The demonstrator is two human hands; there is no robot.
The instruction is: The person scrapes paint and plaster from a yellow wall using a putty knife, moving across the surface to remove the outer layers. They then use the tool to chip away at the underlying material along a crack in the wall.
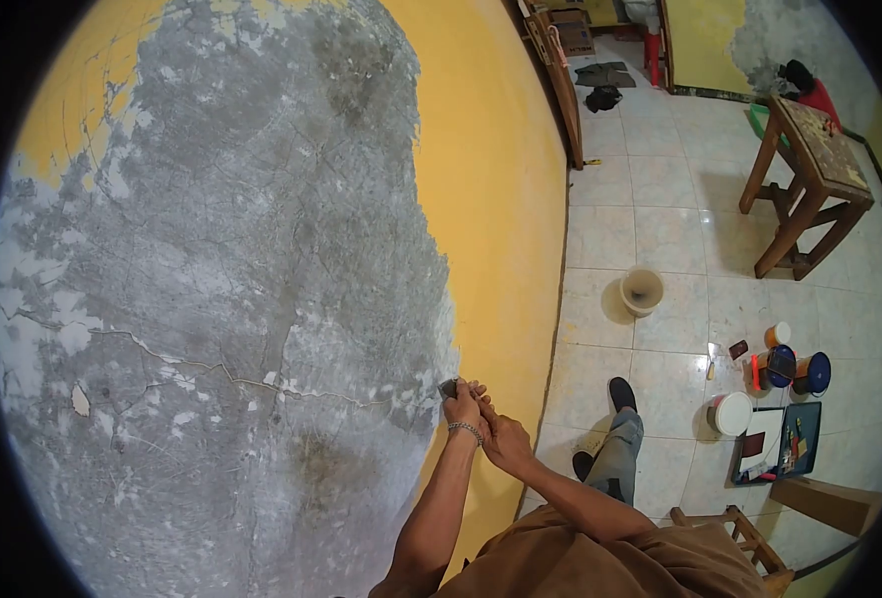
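Observation:
My left hand (462, 411), with a chain bracelet at the wrist, is closed around a small dark scraper (448, 388). The scraper's blade lies against the wall where bare grey plaster (262, 239) meets yellow paint (491, 219). Pressed close beside it, my right hand (506, 441) has its fingers closed at the scraper's handle end, which the hands mostly hide. A long crack (227, 377) runs across the plaster to the left of my hands.
On the tiled floor (660, 239) stand a beige bucket (642, 292), a white-lidded tub (731, 414), blue-lidded pots (812, 374) and a toolbox (800, 439). A wooden stool (810, 149) is farther back, near a person in red (818, 103). Another wooden frame (750, 543) is behind me.

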